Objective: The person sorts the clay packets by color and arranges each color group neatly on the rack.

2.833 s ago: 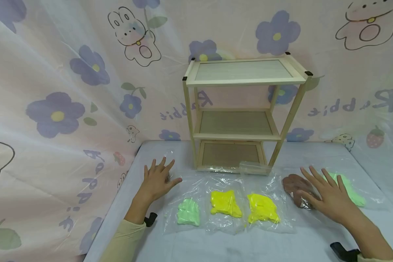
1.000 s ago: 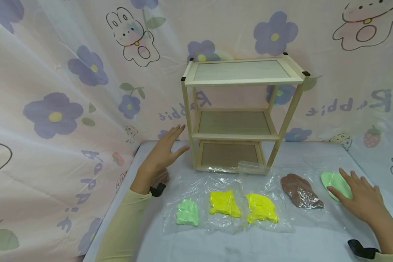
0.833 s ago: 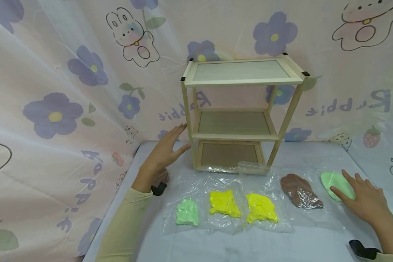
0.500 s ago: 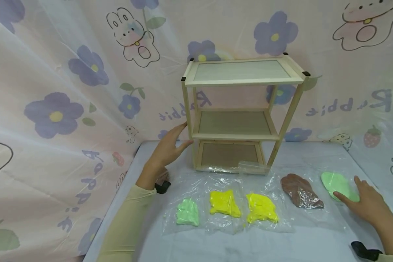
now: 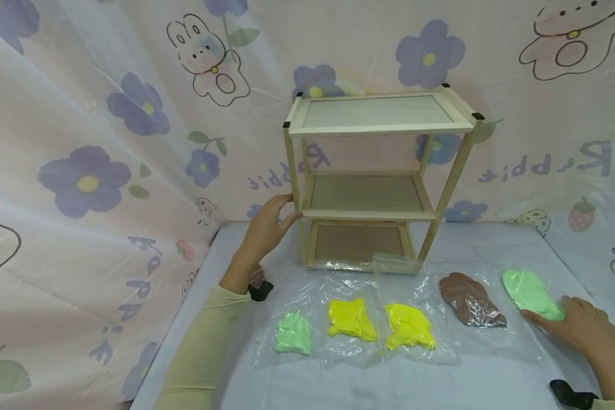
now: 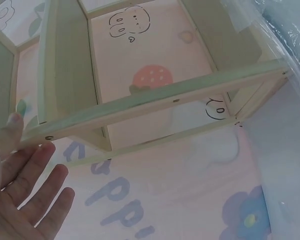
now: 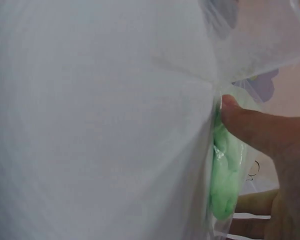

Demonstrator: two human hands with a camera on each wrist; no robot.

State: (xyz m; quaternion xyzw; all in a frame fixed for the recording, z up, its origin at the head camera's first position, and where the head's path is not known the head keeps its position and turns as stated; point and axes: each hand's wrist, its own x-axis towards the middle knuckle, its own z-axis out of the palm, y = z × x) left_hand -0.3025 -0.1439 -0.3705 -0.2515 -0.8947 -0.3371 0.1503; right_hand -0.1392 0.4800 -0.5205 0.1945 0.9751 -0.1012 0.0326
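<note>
My left hand (image 5: 265, 229) grips the left front post of a three-tier wooden shelf (image 5: 369, 215) at the middle tier. In the left wrist view, the thumb lies on one side of the post (image 6: 155, 97) and the index finger on the other; the remaining fingers are spread off it. At the right, my right hand (image 5: 586, 327) holds the near end of a clear bag of light green clay (image 5: 528, 287). In the right wrist view, its thumb presses one end of the green clay (image 7: 225, 175), with fingers at the other end. Brown clay (image 5: 468, 299) in a bag lies left of it.
Two bags of yellow clay (image 5: 352, 320) and a smaller bag of green clay (image 5: 293, 333) lie in front of the shelf. Another brown lump (image 5: 257, 275) is partly hidden behind the left wrist. A patterned curtain (image 5: 107, 256) hangs behind and left of the white table (image 5: 359, 393).
My left hand has moved up from the table to the shelf post and closed on it. My right hand has gone from above the brown clay to the right-hand green clay and taken hold.
</note>
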